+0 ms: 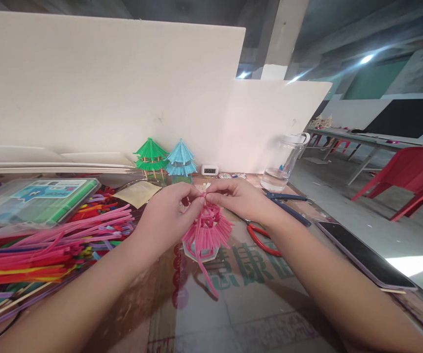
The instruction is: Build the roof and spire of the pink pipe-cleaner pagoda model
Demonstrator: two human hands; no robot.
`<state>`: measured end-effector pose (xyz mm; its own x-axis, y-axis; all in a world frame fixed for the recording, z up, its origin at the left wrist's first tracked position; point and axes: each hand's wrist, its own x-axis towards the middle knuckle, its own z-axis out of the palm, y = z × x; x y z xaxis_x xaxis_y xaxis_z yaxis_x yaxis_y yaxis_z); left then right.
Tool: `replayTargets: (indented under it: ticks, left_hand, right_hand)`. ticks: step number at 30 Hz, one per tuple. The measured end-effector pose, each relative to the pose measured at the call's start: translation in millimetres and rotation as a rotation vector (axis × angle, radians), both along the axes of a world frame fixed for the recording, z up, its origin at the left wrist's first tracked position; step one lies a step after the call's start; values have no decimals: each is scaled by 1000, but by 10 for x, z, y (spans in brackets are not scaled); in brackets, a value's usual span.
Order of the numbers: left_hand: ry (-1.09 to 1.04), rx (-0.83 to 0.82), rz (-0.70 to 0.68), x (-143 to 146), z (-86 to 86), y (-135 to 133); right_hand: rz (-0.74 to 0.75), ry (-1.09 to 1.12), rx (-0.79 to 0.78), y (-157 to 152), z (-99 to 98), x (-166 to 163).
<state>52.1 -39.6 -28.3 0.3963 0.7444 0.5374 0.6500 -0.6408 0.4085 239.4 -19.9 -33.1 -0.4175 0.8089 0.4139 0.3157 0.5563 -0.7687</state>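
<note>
A pink pipe-cleaner pavilion (211, 233) stands on a pale base in front of me, with fringed strips around its roof. At its top, my left hand (172, 208) and my right hand (235, 196) meet, fingers pinched on a pink pipe cleaner (207, 279). Its loose end hangs down over the front and onto the table. The fingertips partly hide the spot where they grip. Behind them, a green pavilion (150, 157) and a light blue pavilion (181, 158) stand side by side against the white board.
Left lies a heap of coloured pipe cleaners (49, 250) under a clear plastic case (31, 201). On the right are red-handled scissors (261, 240), dark blue pliers (288, 203), a water jug (283, 164) and a phone (366, 252). A small digital clock (209, 170) stands behind.
</note>
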Motion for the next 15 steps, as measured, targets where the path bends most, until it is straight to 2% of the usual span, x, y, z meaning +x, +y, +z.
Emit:
replayTargets:
  ticks: [7, 15]
  left_hand:
    - [34, 76, -18, 2, -22, 5]
    - [12, -13, -13, 22, 7, -17]
  right_hand:
    - [-7, -28, 20, 12, 0, 14]
    - [5, -44, 8, 12, 0, 21]
